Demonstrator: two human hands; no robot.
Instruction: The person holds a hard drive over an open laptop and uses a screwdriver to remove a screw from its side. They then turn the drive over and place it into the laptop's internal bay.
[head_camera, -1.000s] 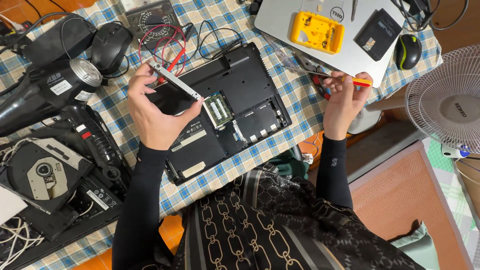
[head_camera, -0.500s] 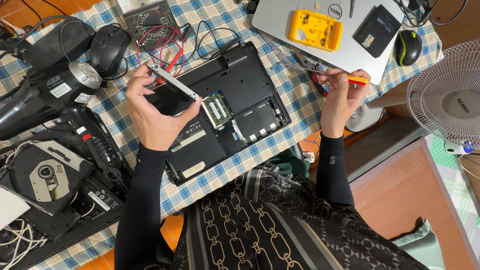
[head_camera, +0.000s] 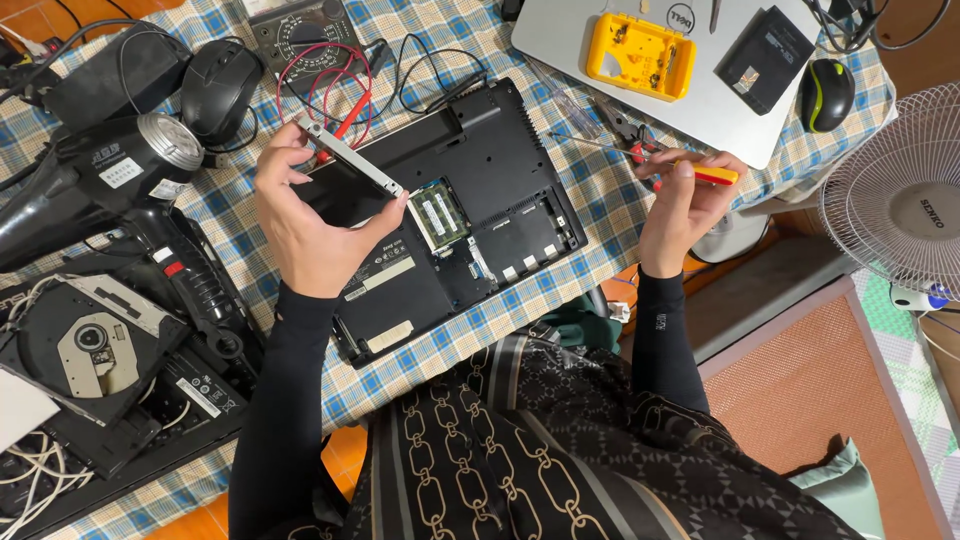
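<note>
Head view: drive caddy diagonal, upper-left to lower-right.

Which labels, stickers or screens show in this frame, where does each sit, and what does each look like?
Laptop base stickers: pale rectangles on the black underside, below the left hand.
Hair dryer label: small white rectangle on the dark body, far left.
Fan badge: round grey centre disc, right edge.
Black device label: white rectangle, lower left.
Silver laptop lid emblem: small dark circle, top.
No lit screen shows.

Checked tablecloth, white fan nearby
</note>
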